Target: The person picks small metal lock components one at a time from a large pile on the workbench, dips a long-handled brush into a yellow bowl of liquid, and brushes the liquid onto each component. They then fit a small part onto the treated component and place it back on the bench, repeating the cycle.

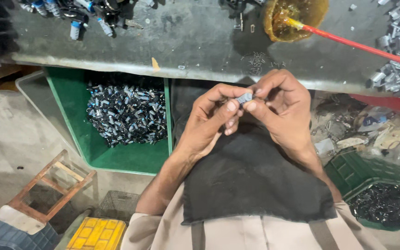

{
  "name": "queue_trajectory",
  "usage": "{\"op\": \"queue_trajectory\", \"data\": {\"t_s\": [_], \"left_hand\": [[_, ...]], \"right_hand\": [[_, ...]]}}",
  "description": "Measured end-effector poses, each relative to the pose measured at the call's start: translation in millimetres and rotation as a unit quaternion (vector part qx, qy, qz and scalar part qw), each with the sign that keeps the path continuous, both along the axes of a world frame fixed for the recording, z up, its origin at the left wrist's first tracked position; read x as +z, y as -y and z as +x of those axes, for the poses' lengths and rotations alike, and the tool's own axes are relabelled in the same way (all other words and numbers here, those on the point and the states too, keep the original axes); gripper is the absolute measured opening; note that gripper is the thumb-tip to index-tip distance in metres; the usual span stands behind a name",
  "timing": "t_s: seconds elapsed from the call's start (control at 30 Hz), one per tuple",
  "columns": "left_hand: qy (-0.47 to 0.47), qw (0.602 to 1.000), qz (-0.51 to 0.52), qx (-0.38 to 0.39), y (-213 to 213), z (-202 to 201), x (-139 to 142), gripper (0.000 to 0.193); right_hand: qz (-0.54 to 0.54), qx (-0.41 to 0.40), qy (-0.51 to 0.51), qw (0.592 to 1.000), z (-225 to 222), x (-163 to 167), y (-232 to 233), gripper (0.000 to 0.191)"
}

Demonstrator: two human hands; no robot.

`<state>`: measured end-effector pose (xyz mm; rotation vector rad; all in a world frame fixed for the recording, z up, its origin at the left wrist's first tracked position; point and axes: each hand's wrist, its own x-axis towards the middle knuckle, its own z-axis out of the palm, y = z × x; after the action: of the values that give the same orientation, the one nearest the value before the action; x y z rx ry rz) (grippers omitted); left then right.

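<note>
My left hand (209,122) and my right hand (283,109) meet over my lap, just below the edge of a grey metal workbench (186,41). Both pinch one small grey-blue cylindrical part (245,97) between thumbs and fingertips. A black cloth (251,180) covers my lap under the hands.
A green bin (116,155) to the left holds several small blue-black cylinders (128,113). A second green crate (357,173) with dark parts stands at the right. On the bench are an amber bowl (297,18) with a red-handled brush (357,45) and silver parts (399,41). A wooden stool (47,185) and yellow crate (97,234) stand lower left.
</note>
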<state>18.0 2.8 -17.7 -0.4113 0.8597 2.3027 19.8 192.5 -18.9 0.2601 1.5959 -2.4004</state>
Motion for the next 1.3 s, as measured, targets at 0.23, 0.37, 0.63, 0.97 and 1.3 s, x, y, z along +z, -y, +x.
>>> {"op": "queue_trajectory", "data": {"t_s": [0.23,0.37,0.63,0.97,1.3], "left_hand": [[-0.001,0.998,-0.058,0.018,-4.0,-7.7,-2.8,0.035],[0.004,0.992,-0.047,0.120,5.3,-20.3,-7.2,0.037],[-0.015,0.985,-0.068,0.158,31.2,-16.3,-12.2,0.035],[-0.068,0.984,-0.133,0.099,20.4,-14.1,-2.4,0.028],[-0.173,0.935,-0.296,-0.089,13.0,-16.4,-9.4,0.014]], "right_hand": [[0.041,-0.009,-0.001,0.999,-3.0,-18.9,-0.9,0.009],[0.141,0.003,-0.004,0.990,-12.7,-13.3,-6.1,0.029],[0.238,0.014,-0.051,0.970,-32.6,13.4,7.8,0.036],[0.628,0.146,-0.219,0.732,-31.7,3.5,10.1,0.049],[0.377,0.089,-0.139,0.911,-7.3,-18.9,-2.3,0.021]]}}
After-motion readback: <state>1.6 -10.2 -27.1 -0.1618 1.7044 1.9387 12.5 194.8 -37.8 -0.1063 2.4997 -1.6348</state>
